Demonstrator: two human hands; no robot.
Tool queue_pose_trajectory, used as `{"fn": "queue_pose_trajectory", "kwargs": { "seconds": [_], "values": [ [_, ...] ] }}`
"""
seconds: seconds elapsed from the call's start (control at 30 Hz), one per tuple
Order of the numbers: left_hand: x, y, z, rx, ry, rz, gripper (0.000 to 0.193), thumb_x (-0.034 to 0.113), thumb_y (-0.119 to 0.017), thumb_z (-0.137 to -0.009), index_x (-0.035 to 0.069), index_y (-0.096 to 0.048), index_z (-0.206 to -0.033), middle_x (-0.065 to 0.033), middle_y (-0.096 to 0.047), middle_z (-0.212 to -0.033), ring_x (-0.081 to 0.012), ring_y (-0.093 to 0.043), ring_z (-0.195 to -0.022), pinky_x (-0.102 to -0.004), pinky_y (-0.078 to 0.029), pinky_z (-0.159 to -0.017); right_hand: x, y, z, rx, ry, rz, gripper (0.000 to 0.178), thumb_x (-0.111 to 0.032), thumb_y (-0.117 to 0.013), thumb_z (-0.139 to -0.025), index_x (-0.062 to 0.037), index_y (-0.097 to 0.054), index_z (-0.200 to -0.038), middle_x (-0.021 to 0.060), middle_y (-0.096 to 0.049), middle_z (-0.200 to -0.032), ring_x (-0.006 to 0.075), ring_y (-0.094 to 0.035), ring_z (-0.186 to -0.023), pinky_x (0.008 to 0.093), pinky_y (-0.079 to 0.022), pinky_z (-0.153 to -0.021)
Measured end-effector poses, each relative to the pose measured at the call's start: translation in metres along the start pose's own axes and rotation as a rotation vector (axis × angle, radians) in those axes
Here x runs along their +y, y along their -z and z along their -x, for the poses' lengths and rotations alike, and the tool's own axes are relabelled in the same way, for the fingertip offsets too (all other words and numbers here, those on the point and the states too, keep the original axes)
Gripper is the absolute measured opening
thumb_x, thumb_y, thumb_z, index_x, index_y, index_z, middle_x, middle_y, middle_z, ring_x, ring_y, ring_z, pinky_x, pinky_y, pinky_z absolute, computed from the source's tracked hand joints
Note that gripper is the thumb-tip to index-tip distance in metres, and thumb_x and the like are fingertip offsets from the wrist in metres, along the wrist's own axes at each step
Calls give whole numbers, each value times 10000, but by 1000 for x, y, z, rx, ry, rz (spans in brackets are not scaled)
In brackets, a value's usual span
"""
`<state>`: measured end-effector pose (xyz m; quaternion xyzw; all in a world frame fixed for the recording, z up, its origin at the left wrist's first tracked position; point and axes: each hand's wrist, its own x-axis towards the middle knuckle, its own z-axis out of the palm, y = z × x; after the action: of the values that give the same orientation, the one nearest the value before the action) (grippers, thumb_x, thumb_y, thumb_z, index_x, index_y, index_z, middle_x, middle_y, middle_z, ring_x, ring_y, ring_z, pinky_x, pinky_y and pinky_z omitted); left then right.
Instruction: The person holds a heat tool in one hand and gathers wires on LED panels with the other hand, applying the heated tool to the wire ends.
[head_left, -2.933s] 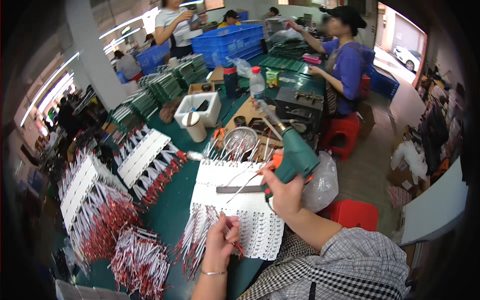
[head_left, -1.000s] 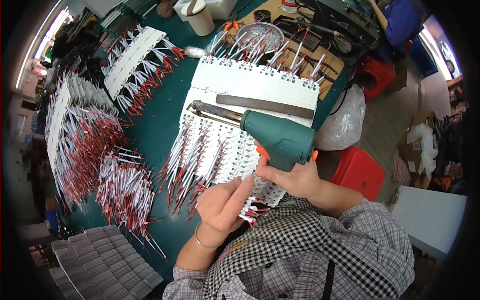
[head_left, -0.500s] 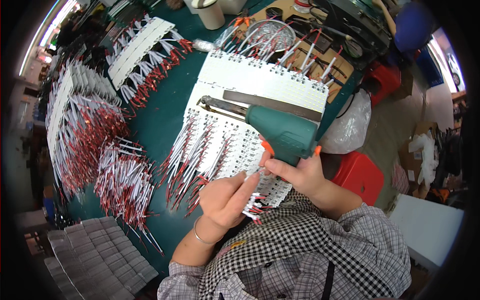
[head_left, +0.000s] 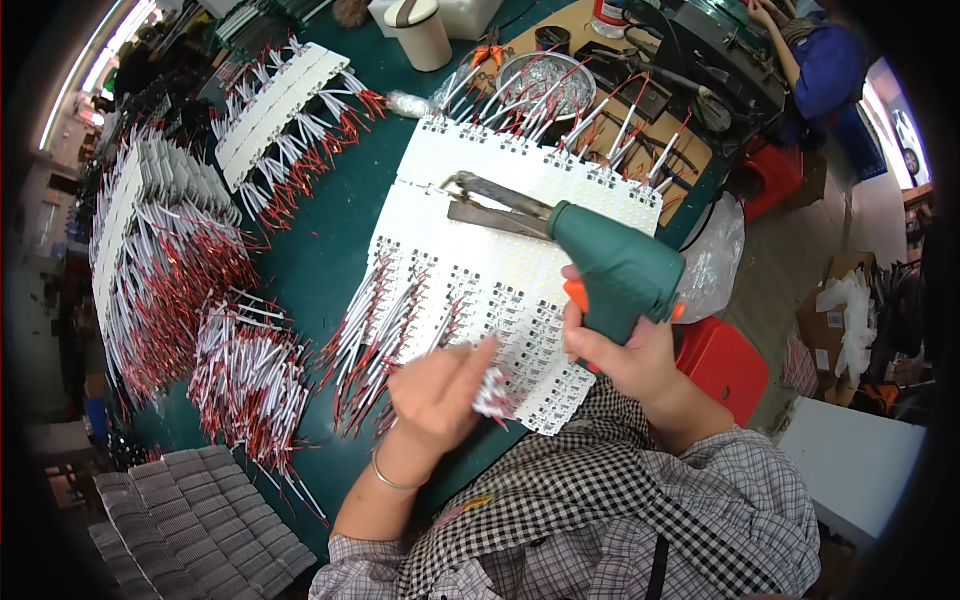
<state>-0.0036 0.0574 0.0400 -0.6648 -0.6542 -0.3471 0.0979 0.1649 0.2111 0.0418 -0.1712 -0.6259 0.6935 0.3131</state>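
White-and-red wire bunch (head_left: pixel 493 396), blurred: held by the left hand's (head_left: pixel 436 392) folded fingers; whether thumb and forefinger also pinch something, cannot tell. Green soldering gun (head_left: pixel 618 262): handle wrapped by the right hand's (head_left: pixel 640 355) fingers, tip leftward beyond them. White circuit boards (head_left: pixel 510 262): below and beyond both sets of fingers, upon the surface (head_left: pixel 312 240). Wire pile (head_left: pixel 255 380): left of the left fingers. Metal bowl (head_left: pixel 594 90): farthest beyond.

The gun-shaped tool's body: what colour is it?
The tool body is dark green, clearest in the head view.
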Motion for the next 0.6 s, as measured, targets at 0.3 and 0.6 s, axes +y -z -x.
{"fn": "queue_pose_trajectory", "kwargs": {
  "seconds": [0.3, 0.6],
  "values": [
    [-45, -27, 8, 7, 289, -98, 555, -132, -569, -522, 41, -681, -1038, -109, -603, -795, -265, -581, -620, -347, -471, -537, -5, 29, 9, -111, -212, 0, 414, -7, -721, -789, -1, -510, -1145, 35, -597, -875, 99, -583, -758, 251, -492, -658],
    [-51, -32, 10, 46, 263, -36, 496, -124, -575, -545, 29, -681, -1005, -91, -589, -752, -245, -586, -618, -348, -463, -520, 2, 33, 12, -112, -281, 19, 326, -6, -745, -753, -9, -566, -1025, 26, -605, -886, 89, -572, -808, 251, -481, -721]
  ]
}}
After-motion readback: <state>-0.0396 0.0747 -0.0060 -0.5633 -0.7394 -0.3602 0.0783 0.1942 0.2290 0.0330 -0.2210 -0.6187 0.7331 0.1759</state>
